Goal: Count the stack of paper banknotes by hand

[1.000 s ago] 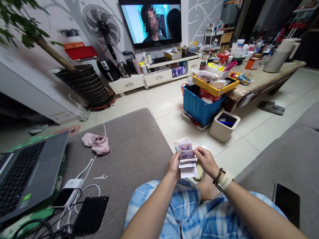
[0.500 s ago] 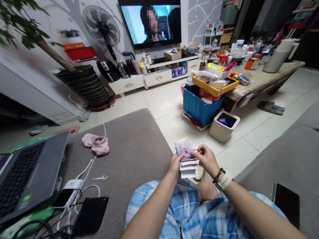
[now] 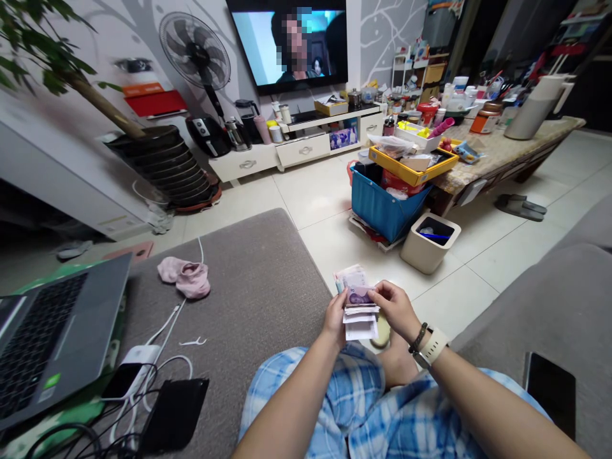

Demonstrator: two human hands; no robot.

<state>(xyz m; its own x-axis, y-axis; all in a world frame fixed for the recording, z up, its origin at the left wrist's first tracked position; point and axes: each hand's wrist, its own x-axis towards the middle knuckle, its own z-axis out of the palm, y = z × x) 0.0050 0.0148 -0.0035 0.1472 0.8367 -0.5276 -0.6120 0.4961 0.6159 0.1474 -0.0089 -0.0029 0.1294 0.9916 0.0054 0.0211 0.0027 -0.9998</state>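
A stack of banknotes (image 3: 362, 310) is spread between my two hands above my lap, with purple printed notes on top and paler folded edges below. My left hand (image 3: 336, 317) is closed on the stack's left side, thumb along the edge. From the right, my right hand (image 3: 393, 306) pinches the top purple banknote (image 3: 358, 294) between thumb and fingers. More notes fan out at the far end of the stack. A watch with a pale strap (image 3: 433, 346) and a dark bracelet circle my right wrist.
Left on the grey couch (image 3: 258, 287) lie a laptop (image 3: 57, 338), pink socks (image 3: 186, 277), a black pouch (image 3: 174, 414) and cables. A phone (image 3: 549, 395) rests at my right. Ahead stand a beige bin (image 3: 428, 255), a blue crate (image 3: 382, 207) and a cluttered table (image 3: 535, 143).
My right hand has dipped slightly and its fingers have folded in over the top purple note. That note now lies flatter across the stack. My left hand has barely shifted.
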